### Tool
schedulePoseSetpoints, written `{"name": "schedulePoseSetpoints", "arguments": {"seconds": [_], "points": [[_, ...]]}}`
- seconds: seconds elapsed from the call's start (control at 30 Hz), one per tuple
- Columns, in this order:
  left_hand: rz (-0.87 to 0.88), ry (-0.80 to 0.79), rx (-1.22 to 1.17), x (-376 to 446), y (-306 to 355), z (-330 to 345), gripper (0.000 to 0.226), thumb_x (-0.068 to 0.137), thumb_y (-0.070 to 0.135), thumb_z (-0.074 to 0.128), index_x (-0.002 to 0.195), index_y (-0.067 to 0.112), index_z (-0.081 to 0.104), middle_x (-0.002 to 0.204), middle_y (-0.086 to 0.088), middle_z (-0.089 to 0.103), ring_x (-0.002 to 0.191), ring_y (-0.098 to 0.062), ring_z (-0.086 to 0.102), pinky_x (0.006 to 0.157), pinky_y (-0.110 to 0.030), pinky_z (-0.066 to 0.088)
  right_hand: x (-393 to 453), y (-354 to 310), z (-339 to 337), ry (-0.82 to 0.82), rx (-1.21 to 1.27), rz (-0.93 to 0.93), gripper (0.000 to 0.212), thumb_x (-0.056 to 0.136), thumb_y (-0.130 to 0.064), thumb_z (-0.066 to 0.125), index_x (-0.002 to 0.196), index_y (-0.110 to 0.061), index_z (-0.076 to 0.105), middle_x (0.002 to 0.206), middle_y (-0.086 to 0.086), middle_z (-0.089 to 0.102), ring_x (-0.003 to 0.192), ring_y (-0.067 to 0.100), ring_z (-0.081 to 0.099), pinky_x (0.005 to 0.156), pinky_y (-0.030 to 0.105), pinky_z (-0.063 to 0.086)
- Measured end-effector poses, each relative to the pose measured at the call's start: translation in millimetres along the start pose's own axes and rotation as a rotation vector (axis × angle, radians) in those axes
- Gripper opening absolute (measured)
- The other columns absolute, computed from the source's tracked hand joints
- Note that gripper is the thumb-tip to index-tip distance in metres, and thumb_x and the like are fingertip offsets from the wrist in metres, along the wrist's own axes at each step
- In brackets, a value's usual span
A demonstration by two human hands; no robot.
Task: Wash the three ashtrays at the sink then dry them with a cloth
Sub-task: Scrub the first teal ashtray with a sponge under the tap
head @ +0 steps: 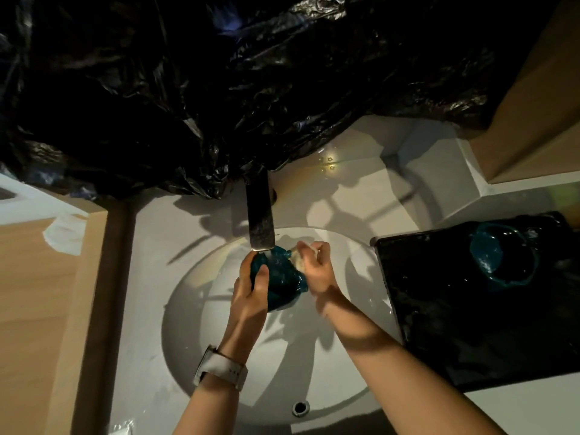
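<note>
Washing step: my left hand curls round 1 teal ashtray held over the sink beneath the faucet, while my right hand pinches a pale sponge against its rim. A 2nd teal ashtray lies on the black tray at right; the 3rd is not visible. Next, I judge, comes rinsing and setting this one on that tray without losing my wet grip.

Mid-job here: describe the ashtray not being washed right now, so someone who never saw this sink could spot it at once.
Start at the white sink; a black tray lies on the counter to its right. On the tray's far end sits a teal ashtray. Unlike the teal one under the tap in the left hand, no hand touches it.
</note>
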State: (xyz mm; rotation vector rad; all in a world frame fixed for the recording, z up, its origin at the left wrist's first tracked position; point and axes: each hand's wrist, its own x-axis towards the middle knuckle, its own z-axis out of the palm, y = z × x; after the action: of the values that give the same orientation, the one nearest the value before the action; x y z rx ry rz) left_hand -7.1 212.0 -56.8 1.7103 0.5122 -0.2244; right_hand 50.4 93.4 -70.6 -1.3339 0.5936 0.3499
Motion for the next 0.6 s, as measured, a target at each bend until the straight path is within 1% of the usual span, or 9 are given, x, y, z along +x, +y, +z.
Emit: {"name": "schedulePoseSetpoints", "arguments": {"seconds": [0.1, 0.2, 0.23, 0.3, 0.33, 0.4, 0.5, 0.57, 0.6], "points": [[0.029, 0.081, -0.005, 3, 0, -2, 0.037, 0.091, 0.057, 0.040, 0.127, 0.052, 0.045, 0.125, 0.006, 0.058, 0.117, -0.017, 0.056, 0.101, -0.037, 0.049, -15, 13, 7, -0.022, -0.046, -0.003, 0.016, 0.100, -0.023, 0.048, 0.113, -0.023, 0.038, 0.099, 0.003, 0.057, 0.091, 0.018, 0.058, 0.079, 0.028, 0.047], [-0.030, 0.111, -0.004, 8, -5, -4, 0.031, 0.100, 0.047, 0.043, 0.131, 0.046, 0.042, 0.126, 0.004, 0.057, 0.118, -0.021, 0.056, 0.097, -0.030, 0.046, -31, 24, 13, -0.118, -0.102, 0.011, 0.015, 0.101, -0.025, 0.045, 0.111, -0.014, 0.047, 0.096, 0.000, 0.061, 0.088, 0.008, 0.060, 0.079, 0.015, 0.050], [-0.043, 0.099, 0.011, 7, -8, -4, 0.033, 0.100, 0.046, 0.043, 0.134, 0.047, 0.040, 0.131, 0.000, 0.055, 0.118, -0.023, 0.056, 0.098, -0.032, 0.047, -26, 24, 16, -0.106, -0.173, 0.011, 0.025, 0.100, -0.031, 0.045, 0.113, -0.010, 0.049, 0.100, 0.003, 0.064, 0.093, 0.011, 0.062, 0.084, 0.017, 0.050], [-0.044, 0.069, 0.051, 2, -11, -6, 0.043, 0.093, 0.058, 0.041, 0.135, 0.052, 0.036, 0.133, -0.003, 0.054, 0.117, -0.024, 0.056, 0.102, -0.039, 0.048, -10, 16, 16, -0.097, -0.328, -0.019, 0.037, 0.099, -0.036, 0.047, 0.120, -0.007, 0.053, 0.110, 0.012, 0.067, 0.105, 0.023, 0.063, 0.097, 0.032, 0.049], [-0.034, 0.060, 0.057, 0, -12, -6, 0.048, 0.087, 0.064, 0.040, 0.134, 0.054, 0.036, 0.131, -0.002, 0.055, 0.116, -0.024, 0.057, 0.103, -0.043, 0.048, -3, 10, 16, -0.101, -0.359, -0.024, 0.032, 0.099, -0.032, 0.048, 0.120, -0.009, 0.056, 0.111, 0.013, 0.067, 0.107, 0.026, 0.063, 0.098, 0.035, 0.048], [-0.026, 0.056, 0.032, -3, -10, -6, 0.052, 0.083, 0.067, 0.038, 0.133, 0.054, 0.036, 0.130, -0.002, 0.056, 0.117, -0.024, 0.057, 0.103, -0.046, 0.048, 0, 7, 14, -0.114, -0.343, -0.001, 0.025, 0.099, -0.028, 0.050, 0.119, -0.016, 0.058, 0.112, 0.008, 0.067, 0.109, 0.026, 0.062, 0.095, 0.030, 0.047], [-0.049, 0.091, -0.032, -3, -7, -6, 0.033, 0.101, 0.046, 0.040, 0.133, 0.049, 0.037, 0.134, -0.005, 0.056, 0.118, -0.025, 0.057, 0.101, -0.036, 0.049, -22, 14, 9, -0.162, -0.378, 0.011, 0.044, 0.098, -0.023, 0.053, 0.141, -0.016, 0.044, 0.123, 0.001, 0.057, 0.117, 0.017, 0.055, 0.098, 0.022, 0.041], [-0.075, 0.099, -0.111, -9, -9, -6, 0.033, 0.105, 0.032, 0.039, 0.134, 0.048, 0.037, 0.135, -0.006, 0.057, 0.119, -0.024, 0.058, 0.101, -0.035, 0.048, -32, 19, 3, -0.200, -0.330, 0.068, 0.058, 0.096, -0.014, 0.056, 0.148, -0.016, 0.032, 0.133, 0.005, 0.055, 0.120, 0.019, 0.054, 0.105, 0.028, 0.041], [-0.087, 0.083, -0.153, -15, -9, -6, 0.034, 0.106, 0.030, 0.039, 0.136, 0.045, 0.037, 0.137, -0.006, 0.056, 0.121, -0.023, 0.057, 0.105, -0.038, 0.047, -32, 15, 1, -0.212, -0.324, 0.088, 0.061, 0.094, -0.010, 0.059, 0.148, -0.016, 0.033, 0.132, 0.006, 0.056, 0.118, 0.020, 0.056, 0.104, 0.030, 0.043]]}}
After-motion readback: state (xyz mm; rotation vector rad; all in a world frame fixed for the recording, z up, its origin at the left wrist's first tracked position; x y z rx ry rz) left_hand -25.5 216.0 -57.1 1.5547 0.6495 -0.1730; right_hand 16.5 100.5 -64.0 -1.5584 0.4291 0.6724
